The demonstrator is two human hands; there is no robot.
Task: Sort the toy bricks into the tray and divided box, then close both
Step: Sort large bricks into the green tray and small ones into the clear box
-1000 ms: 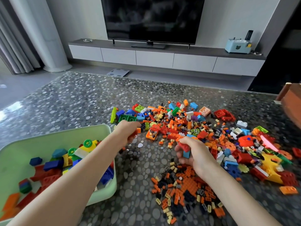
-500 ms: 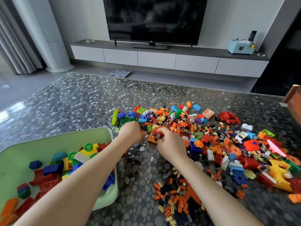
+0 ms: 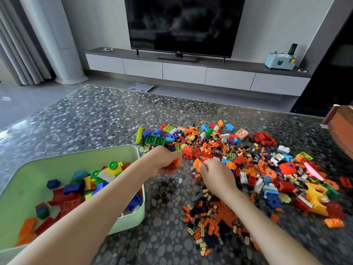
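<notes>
A wide heap of mixed toy bricks point(image 3: 254, 159) covers the pebble-patterned table. A pale green tray point(image 3: 63, 159) stands at the near left, holding several large red, blue and yellow bricks. My left hand point(image 3: 164, 161) is curled round orange bricks just right of the tray's far corner. A hand's width to the right, my right hand point(image 3: 214, 175) pinches a small orange brick point(image 3: 196, 164) at the heap's near edge. A separate pile of tiny orange, black and cream bricks point(image 3: 215, 217) lies under my right forearm. No divided box is in view.
A brown wooden object point(image 3: 342, 129) sits at the table's right edge. Beyond the table are a low white cabinet point(image 3: 183, 71) with a television, a light blue box point(image 3: 279, 61) on it, and a scale point(image 3: 141, 87) on the floor.
Both hands have drawn back from the heap toward me. The left hand now shows orange bricks in its grip; the right hand has lifted a small orange brick.
</notes>
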